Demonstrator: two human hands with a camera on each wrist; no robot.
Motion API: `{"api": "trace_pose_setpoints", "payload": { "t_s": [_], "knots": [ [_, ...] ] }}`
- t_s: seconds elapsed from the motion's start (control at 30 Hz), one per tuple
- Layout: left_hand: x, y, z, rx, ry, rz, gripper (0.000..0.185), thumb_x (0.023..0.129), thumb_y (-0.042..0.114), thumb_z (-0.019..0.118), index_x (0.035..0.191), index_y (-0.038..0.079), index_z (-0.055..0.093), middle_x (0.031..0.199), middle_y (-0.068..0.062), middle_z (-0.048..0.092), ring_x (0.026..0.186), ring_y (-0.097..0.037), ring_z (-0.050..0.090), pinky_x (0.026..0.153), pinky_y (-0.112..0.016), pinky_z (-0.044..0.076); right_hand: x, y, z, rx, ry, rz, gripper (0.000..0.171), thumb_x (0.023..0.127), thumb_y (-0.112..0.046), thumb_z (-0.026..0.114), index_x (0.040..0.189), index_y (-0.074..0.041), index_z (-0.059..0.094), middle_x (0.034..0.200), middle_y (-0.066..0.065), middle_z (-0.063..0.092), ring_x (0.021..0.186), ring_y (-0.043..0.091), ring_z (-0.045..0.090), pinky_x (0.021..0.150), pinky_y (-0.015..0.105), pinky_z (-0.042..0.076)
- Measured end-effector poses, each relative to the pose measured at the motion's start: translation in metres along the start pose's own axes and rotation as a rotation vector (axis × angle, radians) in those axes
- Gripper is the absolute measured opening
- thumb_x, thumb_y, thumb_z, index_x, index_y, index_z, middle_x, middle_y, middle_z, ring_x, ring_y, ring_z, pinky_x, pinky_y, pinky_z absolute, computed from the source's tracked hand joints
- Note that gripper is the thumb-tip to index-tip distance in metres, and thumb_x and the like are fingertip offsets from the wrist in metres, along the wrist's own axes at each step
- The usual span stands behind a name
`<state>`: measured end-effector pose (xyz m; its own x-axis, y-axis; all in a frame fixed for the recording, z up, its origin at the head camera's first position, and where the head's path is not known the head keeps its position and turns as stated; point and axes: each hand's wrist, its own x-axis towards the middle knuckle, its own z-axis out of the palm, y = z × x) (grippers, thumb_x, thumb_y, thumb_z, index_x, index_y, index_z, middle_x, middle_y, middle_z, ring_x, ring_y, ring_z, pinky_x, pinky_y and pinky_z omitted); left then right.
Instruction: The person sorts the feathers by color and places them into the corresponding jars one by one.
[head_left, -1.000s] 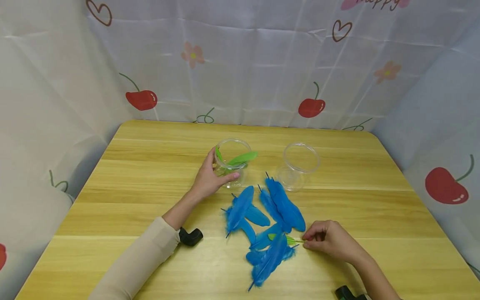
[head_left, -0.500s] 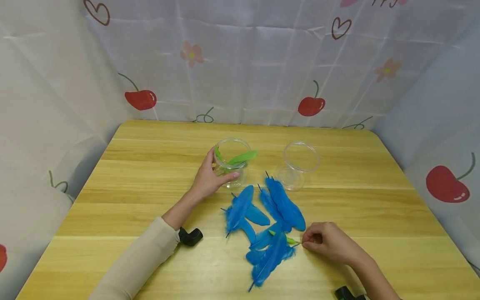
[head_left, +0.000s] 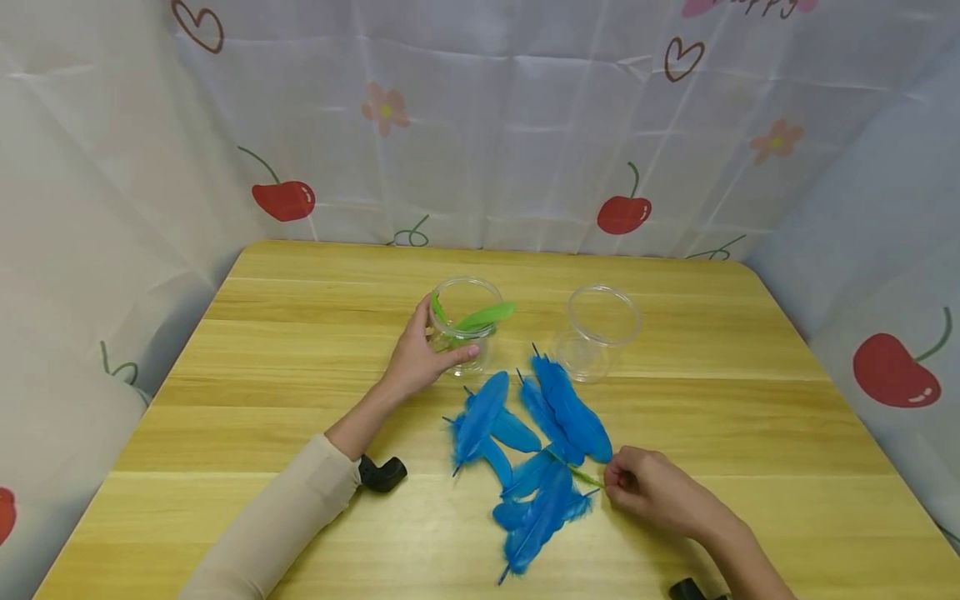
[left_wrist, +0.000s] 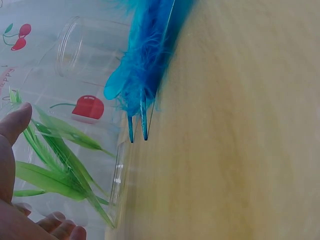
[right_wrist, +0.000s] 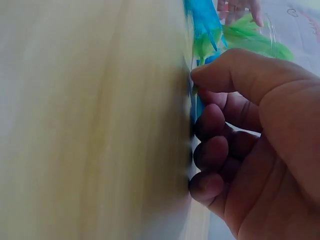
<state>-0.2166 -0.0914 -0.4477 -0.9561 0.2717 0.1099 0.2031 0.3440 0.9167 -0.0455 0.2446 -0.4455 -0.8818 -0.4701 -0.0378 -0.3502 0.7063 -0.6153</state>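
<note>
My left hand (head_left: 416,354) grips a clear plastic jar (head_left: 467,282) at the back of the table, thumb across its front. Several green feathers (left_wrist: 60,155) stand inside the jar, and one broad green feather (head_left: 487,317) leans out past the rim. At the front right, my right hand (head_left: 666,492) pinches the quill end of another green feather (head_left: 585,477) between thumb and forefinger. That feather lies edge-on among the blue feathers, partly hidden by them. In the right wrist view, the other fingers (right_wrist: 210,152) are curled close to the tabletop.
A second clear jar (head_left: 603,340) stands to the right of the held one. Several blue feathers (head_left: 573,412) lie loosely heaped between my hands. The wooden table (head_left: 300,283) backs onto a white curtain (head_left: 480,150) printed with cherries. A black wrist mount (head_left: 382,474) sits by the left sleeve.
The green feather in my right hand has turned from flat to edge-on, its tip shifting slightly up and away. The left hand and the jar have stayed where they were.
</note>
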Motion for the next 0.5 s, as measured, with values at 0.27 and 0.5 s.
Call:
{"api": "trace_pose_setpoints", "payload": {
  "t_s": [0.27,0.5],
  "knots": [
    [0.0,0.0,0.0,-0.003,-0.004,-0.009,0.106,0.08,0.043,0.082,0.159,0.018,0.015,0.155,-0.015,0.032,0.132,-0.037,0.041,0.102,-0.056,0.041,-0.006,-0.002,-0.014,0.105,-0.019,0.077,0.007,0.095,-0.009,0.065,0.09,-0.013,0.062,0.08,-0.009,0.056,0.07,0.002,0.05,0.06,0.023,0.046],
    [0.001,0.0,-0.001,0.001,-0.003,-0.011,0.107,0.079,0.044,0.083,0.159,0.019,0.015,0.156,-0.015,0.03,0.131,-0.039,0.042,0.1,-0.058,0.042,-0.003,-0.008,-0.031,0.122,0.027,0.058,0.008,0.098,-0.012,0.062,0.091,-0.012,0.061,0.078,-0.009,0.054,0.069,0.006,0.049,0.054,0.024,0.043]
  ]
}}
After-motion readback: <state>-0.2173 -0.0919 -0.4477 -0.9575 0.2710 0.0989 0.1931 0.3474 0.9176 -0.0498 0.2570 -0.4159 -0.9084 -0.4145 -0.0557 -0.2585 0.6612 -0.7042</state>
